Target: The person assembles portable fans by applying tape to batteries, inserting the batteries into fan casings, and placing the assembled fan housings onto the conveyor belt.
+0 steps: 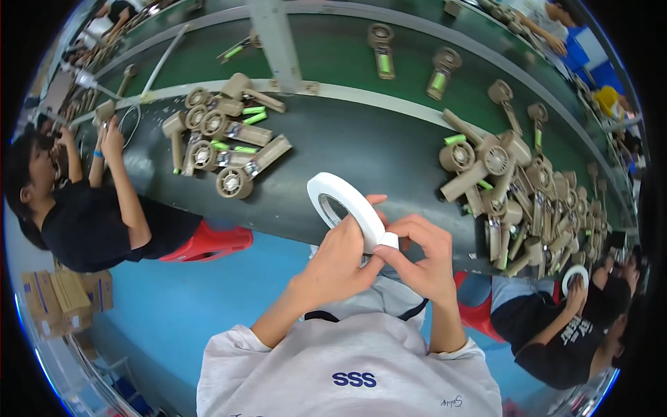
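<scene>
A roll of white tape [342,194] is held up over the near edge of the dark worktable. My left hand [337,256] grips the roll, its fingers passing through the ring. At the roll's right side, my right hand [422,254] pinches the short loose end of the tape [387,240] between thumb and forefinger. On the table to the left lies a pile of beige handheld fans [214,126], with bright green pieces among them. A larger heap of such fans [497,160] spreads over the right side.
Beyond a pale rail, a green conveyor belt [333,55] carries more fans. A metal post [274,48] rises at the table's far edge. One co-worker [90,222] sits at the left by a red stool [215,242]; another [556,340] sits at the right. Cardboard boxes [66,295] stand lower left.
</scene>
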Demonstrator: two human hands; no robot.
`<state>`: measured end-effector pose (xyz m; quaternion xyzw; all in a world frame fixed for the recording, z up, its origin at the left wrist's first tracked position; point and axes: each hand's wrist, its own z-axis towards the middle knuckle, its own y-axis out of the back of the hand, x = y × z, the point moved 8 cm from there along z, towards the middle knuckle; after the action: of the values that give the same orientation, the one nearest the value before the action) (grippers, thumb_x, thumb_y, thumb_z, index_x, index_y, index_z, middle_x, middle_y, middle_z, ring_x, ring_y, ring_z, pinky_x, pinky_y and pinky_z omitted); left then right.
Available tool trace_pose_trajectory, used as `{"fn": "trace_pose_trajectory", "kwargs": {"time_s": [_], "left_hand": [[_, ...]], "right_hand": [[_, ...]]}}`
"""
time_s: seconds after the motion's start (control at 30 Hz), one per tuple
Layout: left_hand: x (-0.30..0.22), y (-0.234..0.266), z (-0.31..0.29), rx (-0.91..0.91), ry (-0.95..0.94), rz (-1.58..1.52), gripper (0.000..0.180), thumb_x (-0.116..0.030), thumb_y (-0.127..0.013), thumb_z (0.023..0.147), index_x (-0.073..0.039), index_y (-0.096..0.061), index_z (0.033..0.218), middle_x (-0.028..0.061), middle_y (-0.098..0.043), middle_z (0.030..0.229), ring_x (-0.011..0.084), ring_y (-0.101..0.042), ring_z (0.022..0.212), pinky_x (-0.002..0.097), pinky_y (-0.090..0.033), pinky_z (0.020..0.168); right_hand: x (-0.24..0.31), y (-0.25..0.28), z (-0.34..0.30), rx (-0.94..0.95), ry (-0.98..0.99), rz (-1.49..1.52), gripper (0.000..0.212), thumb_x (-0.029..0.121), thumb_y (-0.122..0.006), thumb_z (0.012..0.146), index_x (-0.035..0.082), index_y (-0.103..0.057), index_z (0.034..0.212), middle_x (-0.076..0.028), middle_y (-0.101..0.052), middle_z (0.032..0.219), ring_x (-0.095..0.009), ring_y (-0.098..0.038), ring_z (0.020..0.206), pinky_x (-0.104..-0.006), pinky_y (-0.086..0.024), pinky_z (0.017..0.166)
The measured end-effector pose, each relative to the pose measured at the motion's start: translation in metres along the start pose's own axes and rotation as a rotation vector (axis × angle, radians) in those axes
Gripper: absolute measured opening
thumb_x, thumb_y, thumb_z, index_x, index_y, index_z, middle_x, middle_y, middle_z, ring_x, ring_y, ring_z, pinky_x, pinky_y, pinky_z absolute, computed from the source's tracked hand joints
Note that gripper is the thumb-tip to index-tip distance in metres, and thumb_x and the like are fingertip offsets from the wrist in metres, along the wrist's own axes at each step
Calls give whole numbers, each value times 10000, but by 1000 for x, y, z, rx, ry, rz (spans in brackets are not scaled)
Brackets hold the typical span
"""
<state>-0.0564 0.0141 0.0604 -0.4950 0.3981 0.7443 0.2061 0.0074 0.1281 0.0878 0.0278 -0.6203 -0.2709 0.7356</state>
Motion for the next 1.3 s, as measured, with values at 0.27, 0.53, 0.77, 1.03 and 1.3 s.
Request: {"fn": "trace_pose_trajectory", "kwargs": {"time_s": [0.27, 0.53, 0.77, 1.03, 1.3], "left_hand": [[-34, -17, 22, -13, -182, 248, 314, -63, -789, 769, -34, -651, 1049, 77, -672, 924, 257, -664, 778, 450, -499, 963], [-31, 30, 24, -667, -346, 307, 187, 62, -784, 795, -54, -642, 828, -6, -547, 550, 173, -505, 542, 414, -456, 890], [-18, 27, 3, -794, -336, -9, 202, -43, -774, 834, -11, -595, 922, 27, -579, 630, 182, -508, 633, 470, -469, 848], [-22, 45, -13, -615, -274, 81, 269, 18, -834, 723, -83, -592, 667, 5, -510, 508, 178, -502, 502, 379, -522, 731], [-6, 34, -93, -756, -60, -41, 360, -14, -858, 757, -80, -532, 620, 49, -522, 560, 243, -516, 534, 346, -472, 660]], "right_hand": [[7, 57, -45, -17, -59, 484, 113, -8, -669, 873, -37, -652, 765, -103, -653, 745, -170, -555, 657, -287, -403, 590], [-18, 124, 22, 362, -317, -249, 109, 116, -760, 838, 34, -747, 910, -69, -728, 785, -145, -695, 774, -300, -537, 722], [-306, 347, 224, 7, -600, -774, 1102, 474, -857, 692, -164, -383, 1456, -373, -495, 1447, -432, -524, 1349, -416, -456, 1095], [-271, 372, 225, -236, -461, -235, 320, 258, -693, 892, 29, -675, 1115, -37, -616, 841, -139, -605, 720, -279, -551, 658], [-73, 167, 64, -43, -311, -6, 693, 255, -689, 951, 5, -412, 1536, -16, -637, 1216, -105, -583, 1042, -248, -460, 896]]}}
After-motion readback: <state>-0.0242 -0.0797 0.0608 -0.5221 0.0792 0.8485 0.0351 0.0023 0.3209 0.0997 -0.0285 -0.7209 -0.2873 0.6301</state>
